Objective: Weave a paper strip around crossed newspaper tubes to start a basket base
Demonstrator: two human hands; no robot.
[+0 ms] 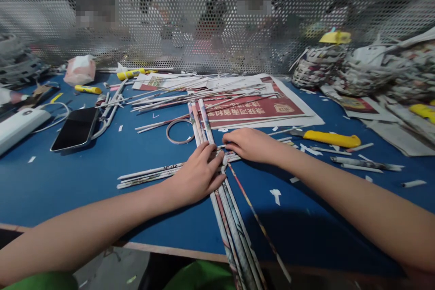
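Note:
Rolled-paper tubes form a cross on the blue table. A vertical bundle of paper tubes (235, 231) runs past the front edge, and several horizontal tubes (147, 175) stick out to the left. At the crossing, my left hand (200, 172) grips the tubes from above, thumb and fingers on either side. My right hand (249, 144) is closed at the right side of the crossing, fingertips pinching a paper tube there; the exact hold is partly hidden. One thin, reddish paper tube (254, 213) slants from the crossing toward the front edge.
A tape ring (180, 131) lies beyond my left hand. Loose paper tubes (190, 97) cover a red printed sheet (282, 108). To the right are a yellow-handled knife (331, 138) and woven baskets (312, 70). A phone (76, 129) lies left; a perforated metal screen (190, 31) stands behind.

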